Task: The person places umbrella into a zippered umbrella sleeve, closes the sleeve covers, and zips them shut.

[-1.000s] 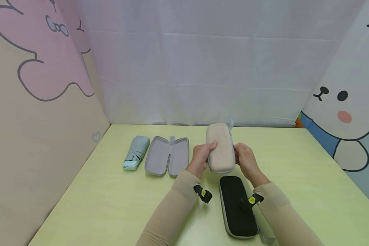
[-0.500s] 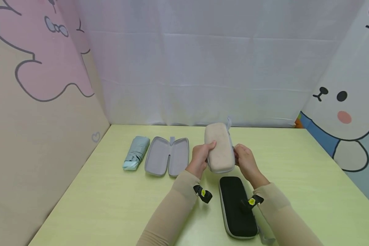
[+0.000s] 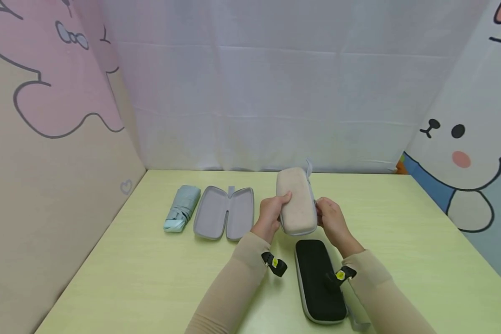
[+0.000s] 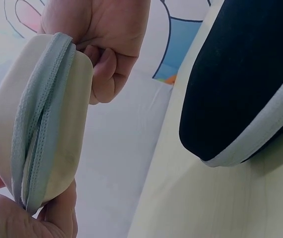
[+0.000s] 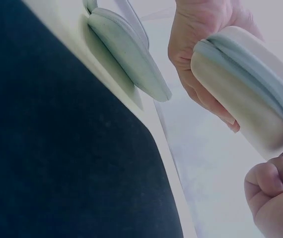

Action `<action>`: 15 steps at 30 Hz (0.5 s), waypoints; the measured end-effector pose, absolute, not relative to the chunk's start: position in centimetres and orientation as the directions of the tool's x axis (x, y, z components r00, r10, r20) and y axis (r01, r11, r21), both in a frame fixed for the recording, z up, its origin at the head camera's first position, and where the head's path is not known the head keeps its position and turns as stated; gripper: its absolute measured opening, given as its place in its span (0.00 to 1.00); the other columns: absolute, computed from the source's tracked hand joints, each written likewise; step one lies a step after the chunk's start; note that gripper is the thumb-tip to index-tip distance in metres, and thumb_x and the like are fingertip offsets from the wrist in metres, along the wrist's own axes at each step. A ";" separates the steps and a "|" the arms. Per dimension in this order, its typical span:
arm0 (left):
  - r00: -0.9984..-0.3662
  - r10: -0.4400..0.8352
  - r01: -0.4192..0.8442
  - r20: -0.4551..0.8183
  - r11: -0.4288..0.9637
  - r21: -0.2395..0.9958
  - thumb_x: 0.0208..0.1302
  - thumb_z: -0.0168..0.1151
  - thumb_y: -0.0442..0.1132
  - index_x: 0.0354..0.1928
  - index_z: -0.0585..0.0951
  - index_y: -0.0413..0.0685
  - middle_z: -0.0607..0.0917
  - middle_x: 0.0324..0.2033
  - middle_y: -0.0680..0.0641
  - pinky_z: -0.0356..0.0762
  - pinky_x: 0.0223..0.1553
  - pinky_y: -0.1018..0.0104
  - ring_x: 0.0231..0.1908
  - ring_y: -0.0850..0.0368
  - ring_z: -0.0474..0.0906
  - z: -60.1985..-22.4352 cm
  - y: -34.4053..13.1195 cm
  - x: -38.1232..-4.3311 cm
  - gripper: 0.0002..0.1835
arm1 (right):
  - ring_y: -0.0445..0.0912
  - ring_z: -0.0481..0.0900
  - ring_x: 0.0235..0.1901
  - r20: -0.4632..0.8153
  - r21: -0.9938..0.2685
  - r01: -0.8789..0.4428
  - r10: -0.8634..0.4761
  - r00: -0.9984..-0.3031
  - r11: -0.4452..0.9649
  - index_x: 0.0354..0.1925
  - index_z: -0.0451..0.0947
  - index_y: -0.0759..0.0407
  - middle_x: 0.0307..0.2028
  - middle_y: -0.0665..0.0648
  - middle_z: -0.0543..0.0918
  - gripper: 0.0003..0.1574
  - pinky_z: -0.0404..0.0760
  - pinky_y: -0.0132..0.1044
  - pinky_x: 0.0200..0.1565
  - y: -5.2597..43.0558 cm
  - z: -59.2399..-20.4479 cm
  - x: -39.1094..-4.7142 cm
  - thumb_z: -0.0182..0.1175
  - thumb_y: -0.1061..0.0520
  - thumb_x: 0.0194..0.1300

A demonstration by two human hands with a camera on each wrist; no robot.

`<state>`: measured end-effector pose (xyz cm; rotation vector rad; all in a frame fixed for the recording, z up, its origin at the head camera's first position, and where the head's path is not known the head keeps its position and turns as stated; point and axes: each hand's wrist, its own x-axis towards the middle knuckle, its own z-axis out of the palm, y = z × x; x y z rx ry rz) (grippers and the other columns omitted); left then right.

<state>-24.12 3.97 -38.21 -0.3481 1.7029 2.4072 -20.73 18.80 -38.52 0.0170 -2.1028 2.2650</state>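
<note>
That cream, rounded fabric case (image 3: 298, 211) looks light, stiff, best held by its sides, left hand (image 3: 269, 213) gripping it, right hand (image 3: 334, 223) pinching its pale-blue zip (image 4: 38, 106)

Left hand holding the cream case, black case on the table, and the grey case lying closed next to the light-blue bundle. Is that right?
One thing is wrong: the grey case is not closed. The head view shows it lying open, its two halves spread, beside the light-blue bundle. The left hand, cream case and black case are as you say.
</note>
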 end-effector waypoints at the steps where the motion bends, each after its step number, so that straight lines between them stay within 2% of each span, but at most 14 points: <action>1: -0.959 0.004 -0.267 -0.282 -0.333 0.904 0.57 0.66 0.42 0.43 0.78 0.33 0.82 0.35 0.43 0.77 0.41 0.61 0.34 0.54 0.80 -38.2 4.0 -24.1 0.19 | 0.39 0.66 0.17 0.043 -0.997 -0.045 0.030 -0.999 -0.064 0.21 0.58 0.59 0.17 0.51 0.63 0.19 0.70 0.31 0.21 18.8 -38.5 -20.7 0.37 0.61 0.70; 15: -0.959 -0.023 -0.257 -0.282 -0.346 0.902 0.57 0.67 0.42 0.44 0.78 0.31 0.82 0.37 0.42 0.76 0.43 0.60 0.36 0.53 0.79 -38.2 4.0 -24.2 0.20 | 0.40 0.66 0.17 0.045 -0.997 -0.046 0.019 -0.999 -0.055 0.21 0.57 0.60 0.18 0.51 0.63 0.18 0.70 0.31 0.21 18.7 -38.5 -20.4 0.37 0.62 0.69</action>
